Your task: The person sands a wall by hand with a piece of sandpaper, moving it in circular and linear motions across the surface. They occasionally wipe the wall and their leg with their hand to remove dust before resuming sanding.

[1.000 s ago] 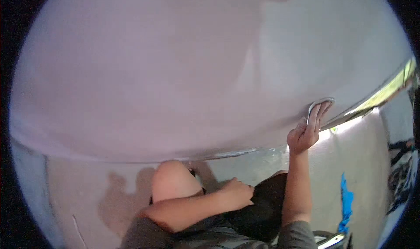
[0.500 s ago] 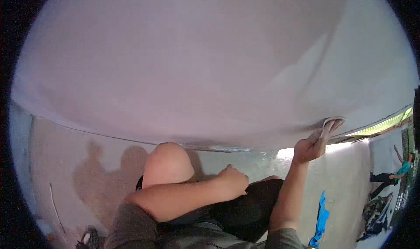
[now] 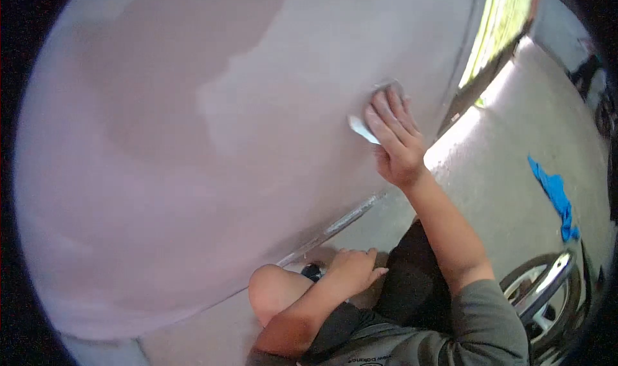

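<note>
Right hand (image 3: 397,134) grips a pale pad (image 3: 362,129) against the panel (image 3: 270,141), near its right edge (image 3: 458,76); left hand (image 3: 352,271), can't tell!

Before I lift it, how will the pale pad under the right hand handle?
The pale pad is probably floppy: a loose flap juts out beside the right hand. Likely light, since its visible edges look thin. Mostly covered, so tentative.

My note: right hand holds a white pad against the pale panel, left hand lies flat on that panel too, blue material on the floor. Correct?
Not quite: the head view shows the left hand off the pale panel, low by the thighs. The right hand with the white pad and the blue material on the floor are correct.
</note>
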Motion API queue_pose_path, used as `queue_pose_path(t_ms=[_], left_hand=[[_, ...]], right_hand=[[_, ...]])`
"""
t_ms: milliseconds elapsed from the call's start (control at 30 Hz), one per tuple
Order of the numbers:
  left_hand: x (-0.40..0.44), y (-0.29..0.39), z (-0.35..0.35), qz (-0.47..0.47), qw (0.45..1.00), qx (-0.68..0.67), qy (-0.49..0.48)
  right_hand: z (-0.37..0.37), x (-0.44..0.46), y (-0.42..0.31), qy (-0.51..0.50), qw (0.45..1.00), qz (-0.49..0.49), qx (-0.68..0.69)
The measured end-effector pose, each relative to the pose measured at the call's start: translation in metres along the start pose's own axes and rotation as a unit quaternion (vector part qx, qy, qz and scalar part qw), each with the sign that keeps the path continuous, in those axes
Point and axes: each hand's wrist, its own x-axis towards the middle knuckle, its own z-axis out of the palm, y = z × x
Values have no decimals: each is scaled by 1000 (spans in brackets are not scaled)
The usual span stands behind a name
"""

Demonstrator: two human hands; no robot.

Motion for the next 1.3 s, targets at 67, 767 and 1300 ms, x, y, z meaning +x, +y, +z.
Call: queue_pose_path(t_ms=[67, 767, 1300], left_hand=[[3, -11, 15, 21, 1000, -10, 5], [5, -4, 16, 3, 997, -65, 44], [-5, -17, 18, 22, 997, -27, 74]], right_hand=[[8, -9, 2, 12, 1000, 1, -18], [23, -22, 36, 37, 994, -71, -72], [37, -44, 65, 91, 996, -11, 0]])
